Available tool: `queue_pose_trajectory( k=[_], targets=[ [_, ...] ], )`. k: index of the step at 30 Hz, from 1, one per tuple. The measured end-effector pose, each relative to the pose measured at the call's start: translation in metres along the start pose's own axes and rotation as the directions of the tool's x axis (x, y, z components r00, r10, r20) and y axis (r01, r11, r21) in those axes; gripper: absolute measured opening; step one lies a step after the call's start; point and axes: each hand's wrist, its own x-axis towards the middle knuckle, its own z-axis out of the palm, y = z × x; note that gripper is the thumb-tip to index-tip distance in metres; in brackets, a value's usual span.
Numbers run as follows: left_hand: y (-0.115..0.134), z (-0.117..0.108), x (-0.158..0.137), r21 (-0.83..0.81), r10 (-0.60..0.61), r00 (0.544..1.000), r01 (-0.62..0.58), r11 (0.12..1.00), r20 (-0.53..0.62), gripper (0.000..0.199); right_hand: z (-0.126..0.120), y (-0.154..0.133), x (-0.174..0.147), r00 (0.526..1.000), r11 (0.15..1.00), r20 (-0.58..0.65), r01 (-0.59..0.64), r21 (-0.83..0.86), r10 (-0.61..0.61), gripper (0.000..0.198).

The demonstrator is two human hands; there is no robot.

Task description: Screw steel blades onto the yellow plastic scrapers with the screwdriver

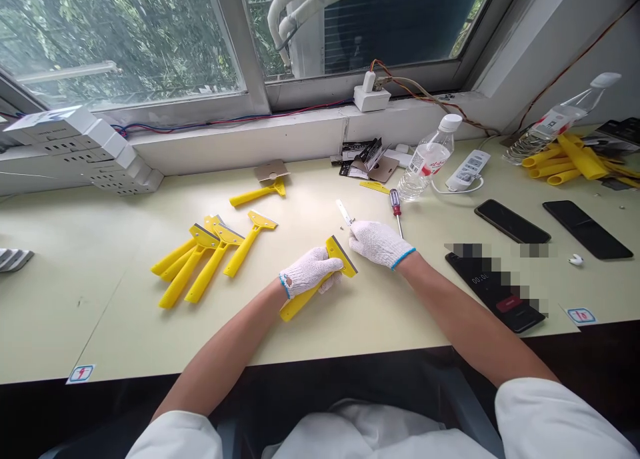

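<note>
My left hand (313,272), in a white knit glove with a blue cuff, is closed around the handle of a yellow scraper (340,253). The scraper's wide head with its dark blade edge points up and right. Just right of it, my right hand (380,242), gloved the same way, has its fingertips pinched together low over the table. What they hold is too small to name. A thin pale strip (343,211) and tiny dark bits lie at those fingertips. Behind the right hand rests a screwdriver (395,204) with a purple and red handle.
Several yellow scrapers (200,245) lie at left. Another scraper (260,193) and opened black packaging (367,160) are farther back. A water bottle (430,159), a power strip (467,171) and a phone (500,295) are at right; white boxes (95,155) stand back left.
</note>
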Motion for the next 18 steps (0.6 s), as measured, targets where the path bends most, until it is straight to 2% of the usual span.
queue_pose_trajectory(
  k=[3, 5, 7, 9, 13, 15, 18],
  targets=[
    [0.004, 0.002, -0.001, 0.002, 0.001, 1.0, -0.001, 1.0, -0.001, 0.036, -0.004, -0.001, -0.004, 0.998, 0.997, -0.048, 0.046, 0.057, -0.043, 0.017],
    [0.005, 0.003, -0.001, -0.011, 0.002, 1.0, -0.002, 1.0, -0.008, 0.035, -0.007, -0.003, -0.009, 0.975, 0.967, -0.152, 0.189, 0.172, -0.164, 0.019],
    [0.005, 0.004, 0.0, -0.04, 0.0, 1.0, -0.001, 0.999, -0.023, 0.031, -0.007, -0.007, -0.015, 0.909, 0.895, -0.274, 0.38, 0.235, -0.314, 0.021],
    [0.004, 0.006, 0.0, -0.078, 0.007, 0.999, -0.01, 0.997, -0.038, 0.027, -0.003, -0.013, -0.019, 0.837, 0.845, -0.331, 0.507, 0.169, -0.436, 0.023],
    [0.0, 0.006, 0.002, -0.095, 0.051, 0.999, -0.053, 0.994, -0.017, 0.039, 0.006, -0.026, -0.021, 0.744, 0.805, -0.329, 0.583, -0.108, -0.582, 0.028],
    [-0.002, 0.004, 0.003, -0.081, 0.069, 0.998, -0.069, 0.994, 0.005, 0.044, 0.006, -0.029, -0.021, 0.724, 0.789, -0.317, 0.584, -0.19, -0.612, 0.029],
    [-0.007, 0.001, 0.004, -0.057, 0.077, 0.997, -0.076, 0.995, 0.015, 0.045, 0.003, -0.03, -0.021, 0.734, 0.793, -0.3, 0.566, -0.224, -0.609, 0.029]
  ],
)
